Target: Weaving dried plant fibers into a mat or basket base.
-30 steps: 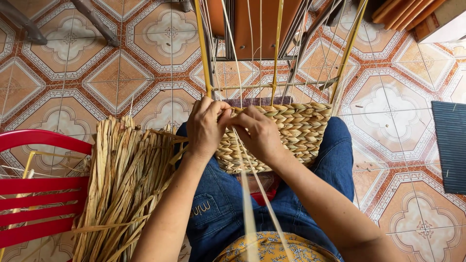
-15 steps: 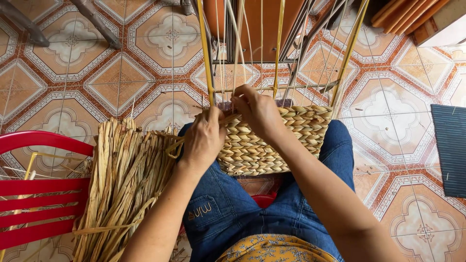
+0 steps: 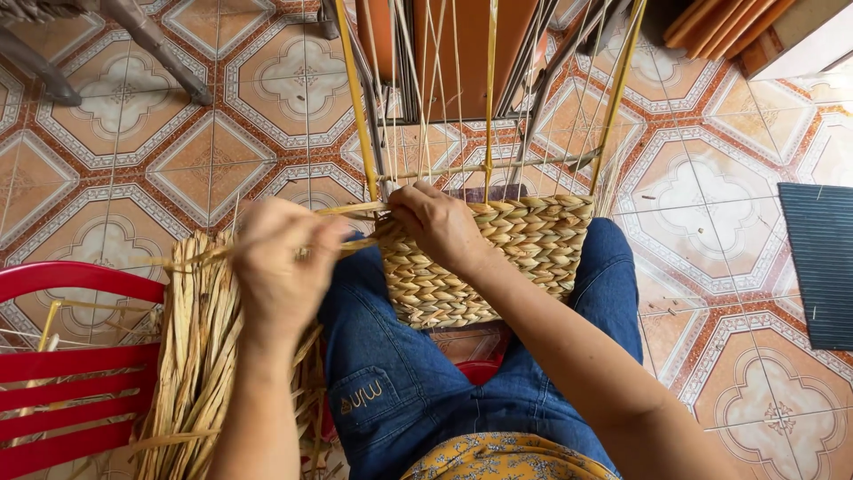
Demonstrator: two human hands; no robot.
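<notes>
A half-woven straw basket (image 3: 506, 258) rests on my lap between my jeans-clad knees, its thin upright stakes (image 3: 426, 98) rising toward the camera. My right hand (image 3: 440, 222) presses on the basket's top left edge, fingers pinching the weave there. A flat straw strand (image 3: 267, 249) runs from that spot out to the left. My left hand (image 3: 280, 271) is closed on this strand and holds it taut, away from the basket. The left hand is blurred.
A bundle of dry straw (image 3: 204, 356) lies across a red plastic chair (image 3: 62, 364) on my left. A dark ribbed mat (image 3: 822, 267) lies at the right edge. Chair legs (image 3: 151, 40) and an orange wooden frame (image 3: 462, 49) stand on the patterned tile floor ahead.
My left hand has drawn away from the basket rim to the left, pulling the strand out with it. My right hand stays at the rim.
</notes>
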